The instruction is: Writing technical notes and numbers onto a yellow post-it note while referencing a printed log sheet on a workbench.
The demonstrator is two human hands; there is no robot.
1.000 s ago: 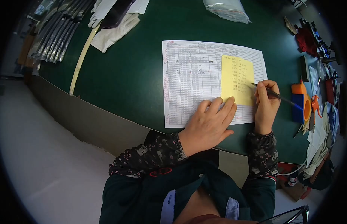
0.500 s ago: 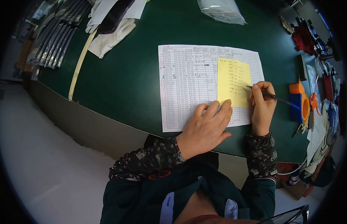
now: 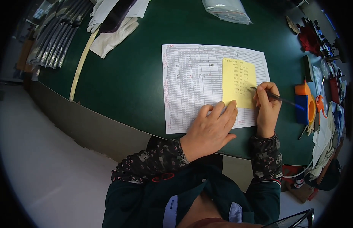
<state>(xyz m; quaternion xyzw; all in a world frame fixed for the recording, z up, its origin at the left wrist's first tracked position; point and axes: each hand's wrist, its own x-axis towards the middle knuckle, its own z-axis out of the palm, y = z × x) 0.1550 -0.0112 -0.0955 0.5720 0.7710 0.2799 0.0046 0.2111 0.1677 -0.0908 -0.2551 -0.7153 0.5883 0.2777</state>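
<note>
A white printed table sheet [image 3: 180, 91] lies on the green tabletop. On its right part rests a yellow note sheet [image 3: 231, 83] with handwritten rows. My left hand [image 3: 210, 127] is spread flat over the lower edge of both papers, its fingertips touching the yellow note's lower left corner. In my right hand [image 3: 268, 108] a dark pen [image 3: 284, 100] is pinched between thumb and fingers. The pen's tip points left onto the right side of the yellow note, beside the lower written rows. Whether the tip touches the paper I cannot tell.
White gloves [image 3: 111, 38] and a dark phone [image 3: 117, 15] lie at the far left, next to a pale strip [image 3: 83, 64] and several wrapped dark pieces [image 3: 58, 41]. A clear plastic bag [image 3: 227, 9] sits at the back. An orange-and-blue tape dispenser [image 3: 305, 102] stands at the right.
The papers sit very slightly differently in the picture. Both hands keep nearly the same place, with the pen still held over the yellow note.
</note>
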